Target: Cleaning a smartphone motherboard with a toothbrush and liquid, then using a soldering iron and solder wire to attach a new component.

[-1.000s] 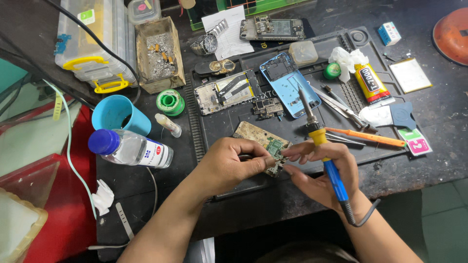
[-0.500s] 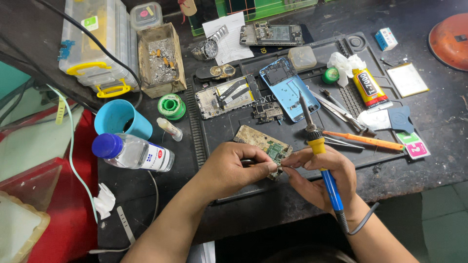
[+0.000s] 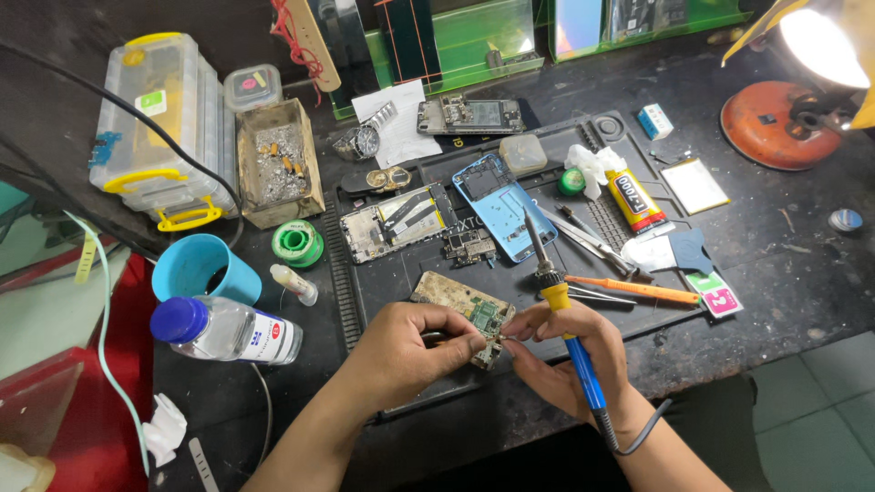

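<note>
Head view, left hand (image 3: 406,351) grip pinched on green circuit board (image 3: 465,314) at 6 o'clock of black mat (image 3: 365,292), right hand (image 3: 570,355) touching board edge, grip holding blue-yellow soldering iron (image 3: 561,310) tip-up, blue phone frame (image 3: 499,205) at 12 o'clock, table (image 3: 784,246)

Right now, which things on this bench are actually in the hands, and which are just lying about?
In hand:
- circuit board, pinched by the left hand and the right hand's fingers
- soldering iron, tucked in the right hand, tip pointing away

Lying about:
- blue phone frame
- glue tube
- orange screwdriver
- solder spool
- blue cup
- capped bottle
</note>
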